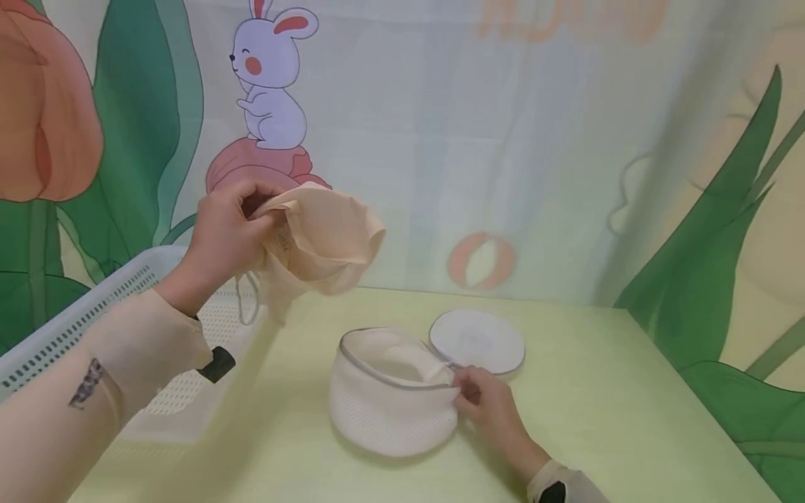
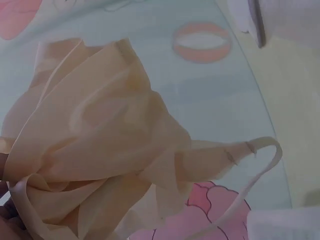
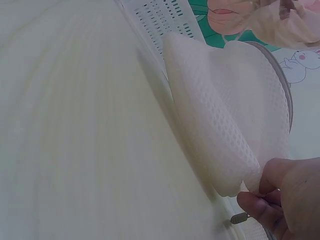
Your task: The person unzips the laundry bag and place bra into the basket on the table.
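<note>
A soft beige bra (image 1: 333,237) with a thin strap hangs in the air, pinched between the thumb and fingers of my left hand (image 1: 228,234). In the left wrist view the bra's folds (image 2: 105,120) hide most of that hand. Below it on the table stands a round white mesh laundry bag (image 1: 393,416), its grey-edged mouth facing up. My right hand (image 1: 493,405) pinches the bag's rim at the right side. A small zipper pull (image 3: 239,218) dangles near those fingers. The round white lid (image 1: 478,341) lies folded back behind the bag.
At the left stands a white perforated plastic basket (image 1: 157,262). The pale yellow-green table (image 1: 604,391) meets a printed curtain (image 1: 534,154) at its far edge, with a rabbit and plants drawn on it.
</note>
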Available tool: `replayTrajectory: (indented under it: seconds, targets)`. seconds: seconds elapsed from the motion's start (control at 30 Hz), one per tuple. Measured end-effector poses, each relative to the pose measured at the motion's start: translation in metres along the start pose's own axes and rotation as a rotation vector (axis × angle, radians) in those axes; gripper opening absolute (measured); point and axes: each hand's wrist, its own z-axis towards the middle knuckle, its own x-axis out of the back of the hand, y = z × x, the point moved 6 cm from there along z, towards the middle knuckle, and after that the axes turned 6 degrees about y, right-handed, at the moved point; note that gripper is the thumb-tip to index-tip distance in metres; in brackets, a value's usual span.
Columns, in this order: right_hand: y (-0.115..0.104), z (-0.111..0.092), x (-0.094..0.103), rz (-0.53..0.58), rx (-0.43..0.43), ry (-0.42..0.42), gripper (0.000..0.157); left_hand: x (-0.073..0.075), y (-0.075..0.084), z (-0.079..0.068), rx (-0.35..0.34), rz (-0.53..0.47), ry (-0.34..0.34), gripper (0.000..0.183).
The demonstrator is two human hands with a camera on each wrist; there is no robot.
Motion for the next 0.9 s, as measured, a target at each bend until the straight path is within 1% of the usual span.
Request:
replayTrajectory:
  seconds: [0.1,0.23,0.4,0.5,0.73,0.83,0.9]
  targets:
    - [0.001,-0.001,0.0,-0.025,0.014,0.015,0.028,0.006,-0.009,0.007,-0.002,0.059,-0.034,0.019]
    - [0.001,-0.002,0.0,-0.028,0.019,0.021,0.028,0.014,-0.024,0.013,0.006,0.136,-0.087,0.02]
    - [-0.002,-0.002,-0.003,-0.01,0.012,0.002,0.027,0.034,-0.047,0.013,0.021,0.244,-0.122,0.018]
    - [-0.002,-0.002,-0.002,-0.004,0.007,0.005,0.026,0.04,-0.061,0.013,0.031,0.296,-0.146,0.017]
    - [-0.001,-0.001,-0.002,0.019,-0.003,-0.006,0.026,0.049,-0.099,0.005,0.108,0.336,-0.252,0.021]
    - [0.001,-0.002,-0.002,0.013,-0.008,-0.01,0.027,0.05,-0.113,0.001,0.144,0.333,-0.306,0.024]
    - [0.003,-0.002,-0.001,0.008,-0.018,-0.01,0.027,0.049,-0.121,-0.001,0.153,0.341,-0.334,0.024]
